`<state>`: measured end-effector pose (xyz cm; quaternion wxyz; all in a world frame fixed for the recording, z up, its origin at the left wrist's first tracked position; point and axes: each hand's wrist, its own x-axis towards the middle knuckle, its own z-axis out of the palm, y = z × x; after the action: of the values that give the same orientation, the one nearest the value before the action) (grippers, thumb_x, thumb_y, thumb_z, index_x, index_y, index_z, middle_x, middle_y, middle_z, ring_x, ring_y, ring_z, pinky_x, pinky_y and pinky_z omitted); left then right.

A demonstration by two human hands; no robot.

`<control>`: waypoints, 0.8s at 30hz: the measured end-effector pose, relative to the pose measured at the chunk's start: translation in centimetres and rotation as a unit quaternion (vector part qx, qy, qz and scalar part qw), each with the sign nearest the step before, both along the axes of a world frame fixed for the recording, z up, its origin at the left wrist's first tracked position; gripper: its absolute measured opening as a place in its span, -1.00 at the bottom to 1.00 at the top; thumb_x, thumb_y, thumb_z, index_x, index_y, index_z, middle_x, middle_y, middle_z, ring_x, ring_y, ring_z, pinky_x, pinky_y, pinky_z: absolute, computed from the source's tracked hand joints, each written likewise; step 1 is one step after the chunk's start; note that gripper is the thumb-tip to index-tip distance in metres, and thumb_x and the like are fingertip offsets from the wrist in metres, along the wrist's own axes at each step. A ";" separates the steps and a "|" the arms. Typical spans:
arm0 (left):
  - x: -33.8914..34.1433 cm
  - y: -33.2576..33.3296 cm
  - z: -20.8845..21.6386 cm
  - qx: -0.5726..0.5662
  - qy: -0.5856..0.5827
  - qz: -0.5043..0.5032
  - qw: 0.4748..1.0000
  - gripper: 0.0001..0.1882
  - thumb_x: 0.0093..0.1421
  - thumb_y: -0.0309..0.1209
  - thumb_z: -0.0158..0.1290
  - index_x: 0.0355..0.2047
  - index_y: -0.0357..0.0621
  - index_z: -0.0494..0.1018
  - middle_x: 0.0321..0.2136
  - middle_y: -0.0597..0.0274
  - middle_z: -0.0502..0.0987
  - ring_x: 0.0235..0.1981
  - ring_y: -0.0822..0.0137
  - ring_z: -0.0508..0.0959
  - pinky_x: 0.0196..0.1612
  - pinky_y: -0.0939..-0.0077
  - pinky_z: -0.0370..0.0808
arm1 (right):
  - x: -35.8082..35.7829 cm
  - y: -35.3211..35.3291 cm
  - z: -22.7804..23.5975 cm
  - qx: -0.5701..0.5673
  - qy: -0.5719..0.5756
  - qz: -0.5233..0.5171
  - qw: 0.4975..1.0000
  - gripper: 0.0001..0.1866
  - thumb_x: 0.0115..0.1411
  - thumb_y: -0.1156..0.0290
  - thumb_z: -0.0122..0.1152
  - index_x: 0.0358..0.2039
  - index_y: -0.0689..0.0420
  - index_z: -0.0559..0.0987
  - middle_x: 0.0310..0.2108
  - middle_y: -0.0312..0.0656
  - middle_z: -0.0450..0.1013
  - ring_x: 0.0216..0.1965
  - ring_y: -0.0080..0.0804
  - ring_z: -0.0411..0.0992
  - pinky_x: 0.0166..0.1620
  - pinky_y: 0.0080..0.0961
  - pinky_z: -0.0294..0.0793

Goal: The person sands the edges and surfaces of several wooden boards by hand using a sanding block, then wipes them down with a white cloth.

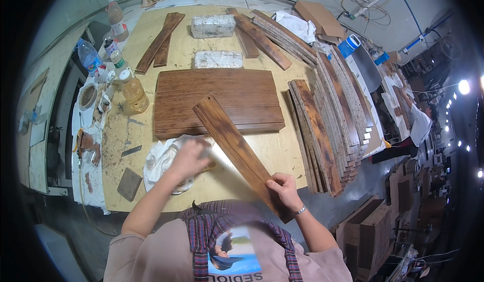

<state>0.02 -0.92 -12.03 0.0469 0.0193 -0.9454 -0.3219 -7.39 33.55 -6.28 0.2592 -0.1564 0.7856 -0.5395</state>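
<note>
A long brown wooden board [234,146] slants across the front of the table, held near its lower end by my right hand [286,191], thumb on its face. It has a small hole at its far end and dark grain. My left hand [190,160] is over a crumpled white rag [164,162] with brown stains. Motion smears its fingers, so I cannot make out whether they grip anything. Beyond the held board lies a wide brown wooden panel or row of boards [217,98], flat on the pale tabletop [123,151].
Stacked boards [315,136] line the right side. Two white wrapped blocks [213,26] and crossed boards [160,42] lie at the back. Several bottles, one with amber liquid [133,93], stand at left. A sanding-block-like piece [129,184] sits front left. Another person [419,126] is far right.
</note>
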 end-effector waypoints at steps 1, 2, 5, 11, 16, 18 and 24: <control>0.5 1.3 1.4 -0.014 -0.004 -0.051 0.999 -0.56 -0.01 -0.26 0.25 -0.11 -0.17 0.53 -0.03 0.04 0.47 0.05 0.04 0.41 0.13 0.17 0.38 | 0.1 0.3 -0.1 -0.009 0.012 -0.005 1.000 -0.76 0.16 0.38 0.31 -0.50 0.30 0.55 -0.59 -0.37 0.39 -0.48 -0.68 0.29 -0.41 -0.58 0.32; 1.0 1.7 1.1 -0.038 -0.001 -0.053 0.998 -0.54 -0.02 -0.27 0.26 -0.09 -0.16 0.52 -0.01 0.05 0.46 0.07 0.04 0.40 0.15 0.18 0.36 | 0.3 0.6 -0.3 -0.018 0.024 -0.009 1.000 -0.74 0.16 0.36 0.32 -0.52 0.29 0.54 -0.60 -0.41 0.35 -0.50 -0.70 0.25 -0.44 -0.61 0.25; 2.9 2.2 0.3 -0.088 0.013 -0.047 0.995 -0.47 -0.08 -0.34 0.31 -0.04 -0.10 0.50 0.06 0.12 0.42 0.12 0.06 0.34 0.21 0.21 0.28 | 0.6 0.9 -0.1 -0.029 0.039 -0.013 0.999 -0.71 0.17 0.33 0.34 -0.55 0.27 0.53 -0.62 -0.45 0.32 -0.53 -0.72 0.21 -0.47 -0.64 0.18; 4.1 1.5 -0.6 0.018 0.026 0.021 0.999 -0.52 -0.04 -0.43 0.28 -0.04 -0.14 0.52 -0.16 0.05 0.53 -0.04 0.03 0.46 0.11 0.18 0.38 | 0.7 2.2 -1.1 -0.027 -0.027 -0.017 0.999 -0.79 0.18 0.42 0.25 -0.52 0.28 0.55 -0.58 -0.43 0.39 -0.46 -0.72 0.28 -0.40 -0.64 0.30; 1.6 0.5 3.5 0.539 0.002 0.131 0.832 -0.60 0.17 -0.52 0.16 0.03 -0.33 0.44 -0.13 0.15 0.58 -0.19 0.45 0.58 -0.10 0.60 0.52 | -0.1 0.3 0.4 -0.078 -0.052 -0.049 0.994 -0.60 0.33 0.12 0.13 -0.46 0.22 0.52 -0.62 -0.46 0.31 -0.54 -0.71 0.21 -0.47 -0.66 0.22; 0.6 1.1 7.0 0.648 0.033 0.118 0.751 -0.59 0.22 -0.54 0.11 0.08 -0.36 0.39 -0.16 0.15 0.57 -0.18 0.47 0.58 -0.10 0.62 0.52 | -0.8 -0.8 0.9 -0.099 -0.100 -0.061 0.988 -0.60 0.37 0.11 0.05 -0.39 0.23 0.52 -0.63 -0.41 0.33 -0.59 -0.67 0.23 -0.51 -0.64 0.27; -1.1 2.1 11.1 0.667 0.075 0.067 0.738 -0.58 0.22 -0.54 0.12 0.09 -0.35 0.38 -0.18 0.17 0.57 -0.20 0.50 0.57 -0.13 0.60 0.53 | -0.5 0.4 0.2 -0.191 -0.472 0.067 0.858 -0.60 0.37 0.15 -0.16 -0.28 0.24 0.49 -0.67 -0.28 0.27 -0.74 -0.49 0.20 -0.68 -0.59 0.18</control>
<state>-1.04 1.17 -0.90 0.1144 0.0852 -0.4781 -0.8666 -7.85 33.91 -6.05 0.5991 0.0181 0.4382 -0.6699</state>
